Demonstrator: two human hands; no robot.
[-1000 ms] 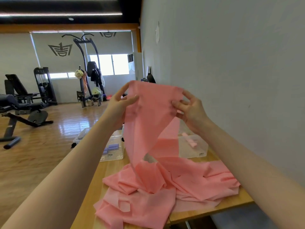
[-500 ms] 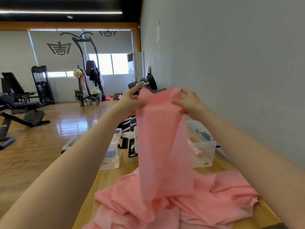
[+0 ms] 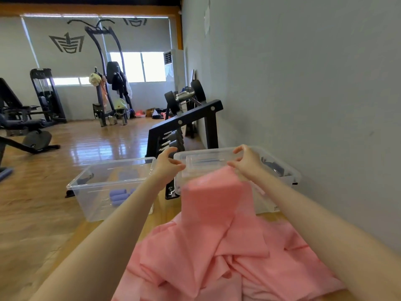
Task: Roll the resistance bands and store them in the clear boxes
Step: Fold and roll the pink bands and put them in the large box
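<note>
A heap of pink resistance band lies crumpled on the wooden tabletop at six o'clock, nearest the camera. One length of it rises from the heap toward twelve o'clock, its top end lying against the near wall of the right clear box.

Both forearms reach forward over the heap. The left hand, at about eleven o'clock of the band's raised end, has thumb and fingers curved with a gap between them and holds nothing. The right hand, at about one o'clock of that end, is curved the same way; its lower fingers sit just at the top corner of the band, and whether they pinch it cannot be told.

The left clear box stands at ten o'clock of the heap, beside the right box, with rolled purple bands on its floor. Dark items show dimly in the right box.

Beyond the boxes, at twelve o'clock, stands a black dumbbell rack, and farther off gym machines line the wooden floor.
</note>
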